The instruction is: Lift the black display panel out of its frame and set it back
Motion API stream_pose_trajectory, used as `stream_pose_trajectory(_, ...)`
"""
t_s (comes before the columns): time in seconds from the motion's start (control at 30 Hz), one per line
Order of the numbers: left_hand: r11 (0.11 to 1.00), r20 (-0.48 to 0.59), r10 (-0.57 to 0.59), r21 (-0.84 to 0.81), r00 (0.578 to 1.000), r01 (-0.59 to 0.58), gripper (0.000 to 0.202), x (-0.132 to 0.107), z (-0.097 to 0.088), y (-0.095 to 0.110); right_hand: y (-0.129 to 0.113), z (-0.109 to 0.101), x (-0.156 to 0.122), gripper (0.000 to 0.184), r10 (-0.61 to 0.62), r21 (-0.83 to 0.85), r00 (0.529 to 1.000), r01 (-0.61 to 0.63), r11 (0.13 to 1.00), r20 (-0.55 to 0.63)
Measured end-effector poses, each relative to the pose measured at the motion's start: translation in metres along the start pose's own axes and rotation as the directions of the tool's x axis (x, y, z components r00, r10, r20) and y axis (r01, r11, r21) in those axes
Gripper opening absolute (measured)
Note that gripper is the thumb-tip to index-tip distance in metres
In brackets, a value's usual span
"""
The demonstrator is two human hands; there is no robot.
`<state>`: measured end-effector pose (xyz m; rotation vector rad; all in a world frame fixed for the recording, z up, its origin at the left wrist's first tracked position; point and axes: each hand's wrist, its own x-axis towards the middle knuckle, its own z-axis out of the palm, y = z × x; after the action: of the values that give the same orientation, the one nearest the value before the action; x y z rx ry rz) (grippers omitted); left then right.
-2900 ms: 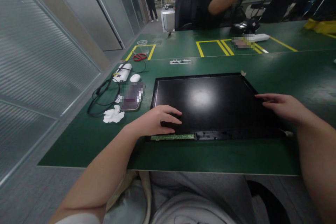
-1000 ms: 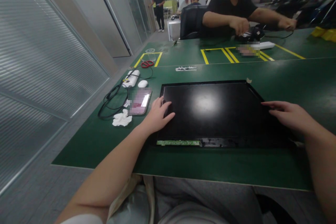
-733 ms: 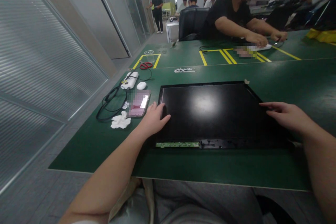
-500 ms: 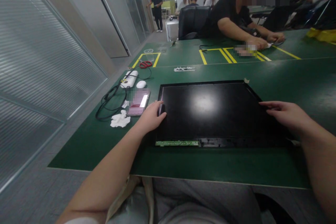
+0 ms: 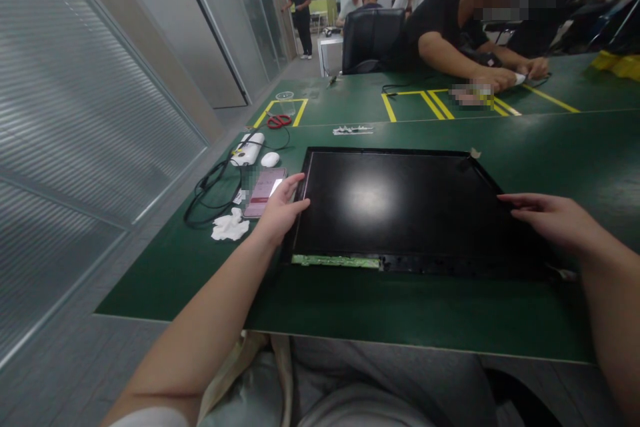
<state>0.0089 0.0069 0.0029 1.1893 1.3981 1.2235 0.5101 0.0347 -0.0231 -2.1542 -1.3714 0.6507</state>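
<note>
A flat black display panel (image 5: 415,207) lies before me, with a dark frame round its screen. A narrow green circuit board (image 5: 335,261) runs along the left part of its near edge. At the panel's left edge is my left hand (image 5: 283,210), thumb and fingers gripping the frame. On the opposite side my right hand (image 5: 547,217) holds the right edge between thumb and fingers. The left side looks slightly raised off the table. A small pale tab (image 5: 475,154) sticks out at the far right corner. The fingertips under the panel are hidden.
On the green table (image 5: 175,293), left of the panel, are a phone (image 5: 263,193), crumpled tissue (image 5: 231,225), a white mouse-like object (image 5: 270,159), a white box (image 5: 248,149) and black cables (image 5: 200,193). Red-handled scissors (image 5: 279,121) lie farther back. A person (image 5: 450,47) works across the table.
The panel's left side has risen and shifted slightly, carrying the green board up in view. My left hand has moved up with a changed grip; my right hand stays at the right edge.
</note>
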Motion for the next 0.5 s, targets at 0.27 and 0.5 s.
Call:
stream_pose_trajectory(0.27,0.940,-0.119,-0.231,-0.283,0.966,0.190,0.056,0.000,0.007,0.012,-0.002,-0.003,-0.001,0.046,0.019,-0.018,1.000,-0.018,1.000,0.019)
stream_pose_trajectory(0.5,0.859,-0.113,-0.352,-0.434,0.929,0.273,0.058,0.002,0.007,0.018,0.013,-0.002,0.009,0.049,-0.058,0.072,0.995,0.052,0.996,0.078)
